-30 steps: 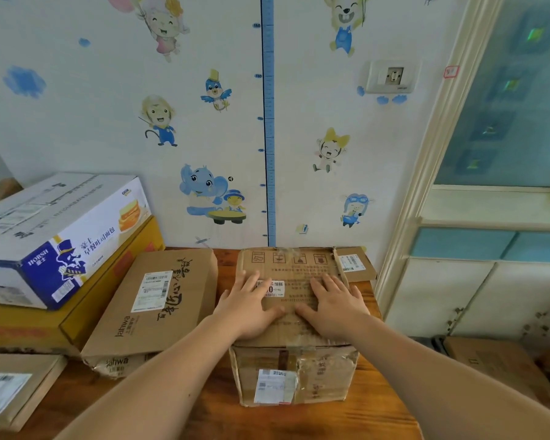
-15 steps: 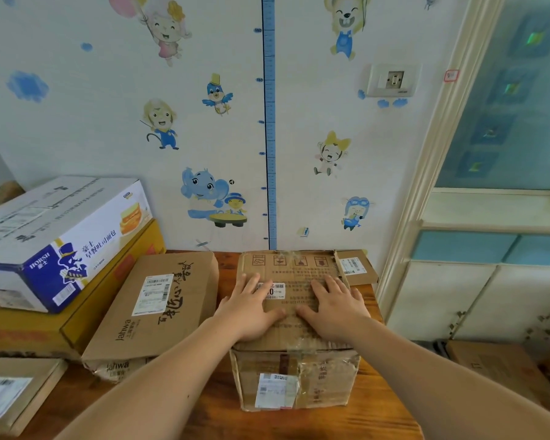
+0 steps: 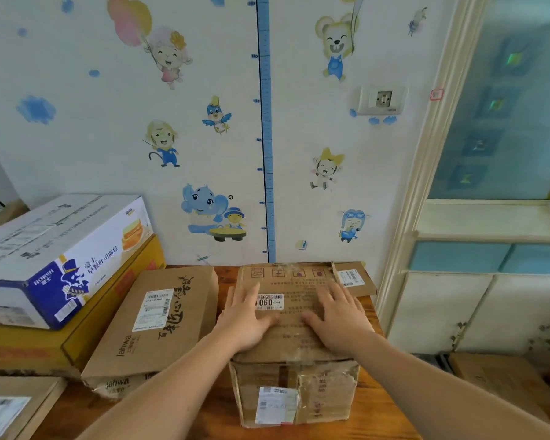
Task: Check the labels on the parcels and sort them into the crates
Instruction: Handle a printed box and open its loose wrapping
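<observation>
On the desk (image 3: 378,417), my left hand (image 3: 246,319) and right hand (image 3: 337,317) lie flat, fingers straight, steadying the parcel (image 3: 296,354) around its label (image 3: 269,301).

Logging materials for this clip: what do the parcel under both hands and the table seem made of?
Parcel: brown cardboard, likely corrugated, matte, creased and dented, with glossy clear tape along its top front edge. Table: apparently wood, orange-brown with visible grain and a slight sheen; veneer or laminate cannot be ruled out.
</observation>
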The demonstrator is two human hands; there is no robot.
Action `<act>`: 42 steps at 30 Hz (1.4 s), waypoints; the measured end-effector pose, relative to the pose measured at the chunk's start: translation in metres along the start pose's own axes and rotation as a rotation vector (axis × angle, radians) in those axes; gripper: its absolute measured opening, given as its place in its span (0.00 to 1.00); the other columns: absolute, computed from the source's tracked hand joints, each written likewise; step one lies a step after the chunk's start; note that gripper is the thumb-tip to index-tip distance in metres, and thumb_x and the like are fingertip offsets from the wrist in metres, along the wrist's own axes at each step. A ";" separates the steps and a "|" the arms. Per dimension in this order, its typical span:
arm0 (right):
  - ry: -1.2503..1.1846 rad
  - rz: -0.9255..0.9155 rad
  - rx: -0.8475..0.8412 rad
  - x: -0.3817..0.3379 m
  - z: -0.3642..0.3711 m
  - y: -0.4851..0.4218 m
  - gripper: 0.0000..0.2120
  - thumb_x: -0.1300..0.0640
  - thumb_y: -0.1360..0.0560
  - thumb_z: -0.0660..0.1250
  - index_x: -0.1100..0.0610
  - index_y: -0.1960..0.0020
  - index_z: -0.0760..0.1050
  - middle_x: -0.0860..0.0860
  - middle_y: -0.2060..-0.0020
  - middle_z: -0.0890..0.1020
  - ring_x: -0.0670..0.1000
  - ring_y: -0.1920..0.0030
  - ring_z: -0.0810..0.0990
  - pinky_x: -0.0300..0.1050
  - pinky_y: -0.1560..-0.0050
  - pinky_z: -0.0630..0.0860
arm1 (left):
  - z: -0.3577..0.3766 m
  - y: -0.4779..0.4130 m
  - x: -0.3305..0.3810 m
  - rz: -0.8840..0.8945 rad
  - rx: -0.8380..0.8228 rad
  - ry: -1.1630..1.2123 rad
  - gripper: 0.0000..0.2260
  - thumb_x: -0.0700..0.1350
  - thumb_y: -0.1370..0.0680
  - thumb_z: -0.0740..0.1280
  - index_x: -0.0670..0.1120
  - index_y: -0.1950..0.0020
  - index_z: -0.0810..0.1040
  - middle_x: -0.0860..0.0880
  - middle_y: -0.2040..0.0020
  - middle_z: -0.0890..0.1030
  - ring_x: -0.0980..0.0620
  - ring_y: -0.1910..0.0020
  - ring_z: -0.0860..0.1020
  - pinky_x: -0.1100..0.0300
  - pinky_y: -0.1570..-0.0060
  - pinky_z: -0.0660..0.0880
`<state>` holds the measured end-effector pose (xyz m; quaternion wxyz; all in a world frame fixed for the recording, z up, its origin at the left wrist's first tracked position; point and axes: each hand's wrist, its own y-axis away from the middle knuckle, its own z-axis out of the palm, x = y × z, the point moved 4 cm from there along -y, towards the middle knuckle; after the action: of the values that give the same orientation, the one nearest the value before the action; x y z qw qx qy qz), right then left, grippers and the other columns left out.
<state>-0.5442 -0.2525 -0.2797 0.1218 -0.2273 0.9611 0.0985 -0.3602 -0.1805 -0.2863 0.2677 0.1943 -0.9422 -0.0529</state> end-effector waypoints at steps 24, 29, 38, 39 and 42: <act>-0.471 0.206 0.162 0.015 -0.010 0.017 0.47 0.52 0.24 0.71 0.53 0.20 0.39 0.55 0.27 0.64 0.53 0.39 0.76 0.36 0.61 0.71 | -0.007 0.028 -0.016 -0.045 0.190 0.346 0.52 0.49 0.26 0.75 0.52 0.21 0.34 0.50 0.23 0.65 0.48 0.31 0.72 0.56 0.38 0.70; -0.430 0.198 0.147 0.020 0.003 0.021 0.49 0.57 0.23 0.69 0.52 0.21 0.32 0.56 0.26 0.60 0.48 0.52 0.75 0.33 0.67 0.71 | 0.007 0.036 -0.027 -0.065 0.207 0.319 0.51 0.44 0.25 0.73 0.53 0.21 0.33 0.51 0.24 0.66 0.47 0.33 0.73 0.57 0.41 0.72; -0.566 0.250 0.164 0.021 0.001 0.029 0.36 0.43 0.26 0.70 0.54 0.26 0.58 0.52 0.33 0.68 0.48 0.48 0.70 0.39 0.59 0.71 | 0.014 0.039 -0.035 -0.114 0.196 0.421 0.40 0.53 0.24 0.71 0.47 0.21 0.50 0.49 0.26 0.68 0.46 0.33 0.73 0.54 0.42 0.73; -0.582 0.252 0.181 0.021 -0.002 0.029 0.36 0.43 0.26 0.70 0.54 0.26 0.57 0.52 0.33 0.68 0.49 0.46 0.71 0.41 0.54 0.72 | 0.012 0.039 -0.033 -0.127 0.204 0.455 0.38 0.53 0.23 0.70 0.46 0.21 0.52 0.48 0.27 0.69 0.46 0.34 0.73 0.55 0.43 0.73; -0.622 0.207 0.229 0.018 -0.011 0.031 0.41 0.42 0.25 0.69 0.49 0.22 0.48 0.52 0.27 0.65 0.54 0.35 0.73 0.50 0.42 0.75 | 0.003 0.037 -0.030 -0.118 0.214 0.536 0.37 0.56 0.23 0.68 0.46 0.21 0.52 0.47 0.27 0.69 0.45 0.32 0.72 0.49 0.35 0.71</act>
<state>-0.5765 -0.2354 -0.2697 0.4230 -0.0725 0.9008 0.0662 -0.3509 -0.1345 -0.2957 0.4817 0.2830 -0.8251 0.0844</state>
